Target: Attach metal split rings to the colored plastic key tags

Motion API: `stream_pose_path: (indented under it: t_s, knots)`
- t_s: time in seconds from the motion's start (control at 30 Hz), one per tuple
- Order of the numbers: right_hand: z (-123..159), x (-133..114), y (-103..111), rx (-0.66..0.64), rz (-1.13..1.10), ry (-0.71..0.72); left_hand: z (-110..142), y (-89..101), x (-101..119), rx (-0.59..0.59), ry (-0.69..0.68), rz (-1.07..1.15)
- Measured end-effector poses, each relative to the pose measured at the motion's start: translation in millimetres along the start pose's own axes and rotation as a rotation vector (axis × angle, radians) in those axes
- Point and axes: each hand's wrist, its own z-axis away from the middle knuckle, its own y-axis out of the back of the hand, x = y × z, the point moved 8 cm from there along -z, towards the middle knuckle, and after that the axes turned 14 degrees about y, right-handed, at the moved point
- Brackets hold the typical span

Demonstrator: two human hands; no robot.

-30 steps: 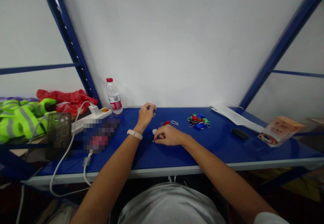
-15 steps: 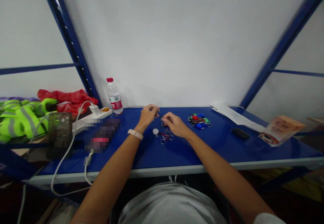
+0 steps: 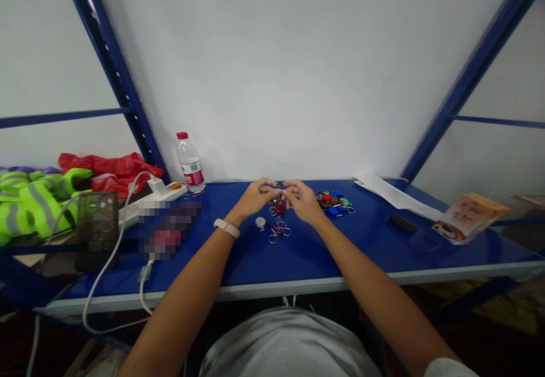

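Note:
My left hand (image 3: 258, 195) and my right hand (image 3: 301, 198) meet above the blue shelf (image 3: 298, 252), fingertips pinched together on a small dark key ring piece (image 3: 279, 196) between them. Just below the hands lies a cluster of metal key rings with a red tag and a white round tag (image 3: 275, 228). A pile of coloured key tags (image 3: 334, 202), red, blue and green, lies to the right of my right hand. A pale band sits on my left wrist.
A water bottle with a red cap (image 3: 189, 163) stands at the back left. A white power strip with cable (image 3: 149, 195), a dark phone-like object (image 3: 97, 228), yellow vests (image 3: 29, 201) and a red bag lie left. Paper (image 3: 392, 192), a black item (image 3: 402, 223) and a carton (image 3: 466, 218) lie right.
My right hand lifted off the key rings on the shelf and moved up to meet my left hand. Both hands now pinch the same small piece. The ring cluster lies uncovered.

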Motion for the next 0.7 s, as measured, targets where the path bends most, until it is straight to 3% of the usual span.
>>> stream_pose_path:
  t_s: [0.17,0.43,0.7]
  knots:
    - [1.4,-1.8,-3.6,-0.039,0.028,0.005,0.0,-1.6,1.6,-0.003,-0.04,-0.075]
    - [3.3,-14.9,-7.6,-0.227,0.48,0.162,0.2,0.8,2.7,0.041,-0.067,-0.141]
    - [7.1,-8.0,-10.5,-0.333,0.548,0.082,2.7,-2.5,4.5,0.027,-0.059,-0.154]
